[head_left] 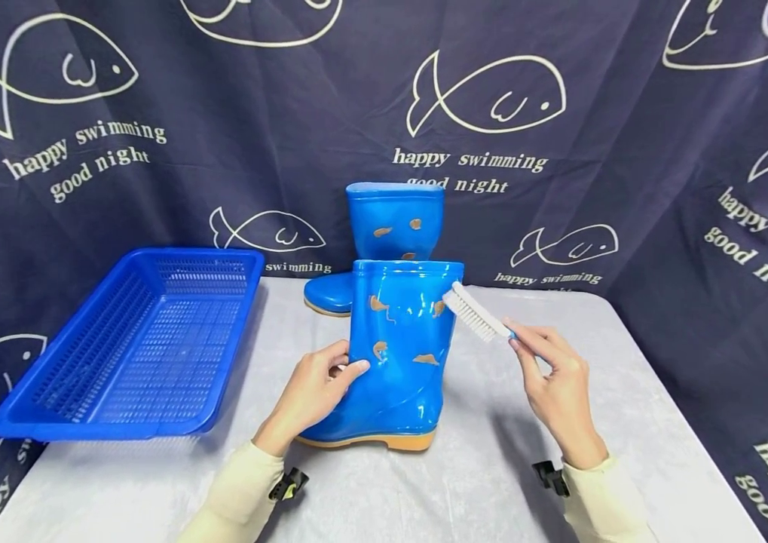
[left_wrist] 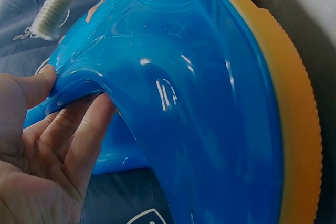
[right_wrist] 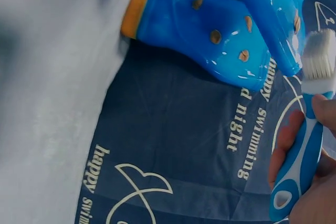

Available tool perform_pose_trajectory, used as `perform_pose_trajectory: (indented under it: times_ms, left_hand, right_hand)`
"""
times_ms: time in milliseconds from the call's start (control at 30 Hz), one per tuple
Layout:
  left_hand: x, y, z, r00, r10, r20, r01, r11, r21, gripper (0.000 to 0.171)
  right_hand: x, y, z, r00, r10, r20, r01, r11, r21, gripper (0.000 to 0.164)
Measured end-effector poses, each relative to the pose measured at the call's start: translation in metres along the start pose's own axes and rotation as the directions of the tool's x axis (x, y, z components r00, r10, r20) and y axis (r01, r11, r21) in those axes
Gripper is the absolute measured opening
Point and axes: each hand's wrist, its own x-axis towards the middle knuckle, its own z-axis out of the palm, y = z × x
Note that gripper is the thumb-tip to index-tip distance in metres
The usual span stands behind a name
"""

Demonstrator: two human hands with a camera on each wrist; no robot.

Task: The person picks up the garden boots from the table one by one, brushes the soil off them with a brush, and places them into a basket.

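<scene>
Head view, centre: front blue boot (head_left: 400, 385) upright. My left hand (head_left: 316, 385) pinches its left edge between thumb and fingers. Right of centre: my right hand (head_left: 556, 385), fingers curled, grips the white-bristled brush (head_left: 480, 312).

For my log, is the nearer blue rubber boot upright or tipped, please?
Upright: the nearer blue rubber boot has its orange sole down, rim uppermost.
</scene>
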Motion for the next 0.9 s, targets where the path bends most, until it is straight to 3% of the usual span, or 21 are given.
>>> perform_pose_trajectory:
  times_ms: [200, 467, 600, 700, 800, 900]
  left_hand:
    - [-0.002, -0.003, -0.001, 1.0, 0.016, -0.026, -0.016, 1.0, 0.013, 0.016]
    - [0.0, -0.003, -0.001, 0.998, 0.06, -0.033, -0.059, 0.997, 0.041, 0.016]
    - [0.0, 0.0, 0.0, 0.998, 0.056, -0.042, -0.054, 0.997, 0.054, 0.017]
    - [0.0, 0.001, 0.001, 0.998, 0.044, -0.043, -0.042, 0.998, 0.049, 0.027]
    - [0.002, 0.003, 0.001, 0.998, 0.047, -0.046, -0.045, 0.998, 0.042, 0.04]
    - [0.006, 0.006, 0.002, 0.997, 0.07, -0.041, -0.068, 0.997, 0.032, 0.04]
  right_hand:
    - [0.012, 0.006, 0.009, 0.999, 0.006, 0.035, -0.006, 1.0, -0.003, 0.032]
    - [-0.002, 0.009, 0.011, 0.986, -0.063, 0.154, 0.062, 0.998, 0.01, 0.038]
    - [0.0, 0.002, 0.008, 0.992, -0.078, 0.095, 0.073, 0.996, 0.058, 0.039]
    - [0.006, -0.006, 0.008, 0.994, -0.1, 0.035, 0.097, 0.992, 0.082, 0.039]
    - [0.012, -0.015, 0.01, 0.993, -0.115, 0.038, 0.11, 0.989, 0.101, 0.038]
    - [0.015, -0.021, 0.014, 0.99, -0.128, 0.064, 0.12, 0.986, 0.113, 0.037]
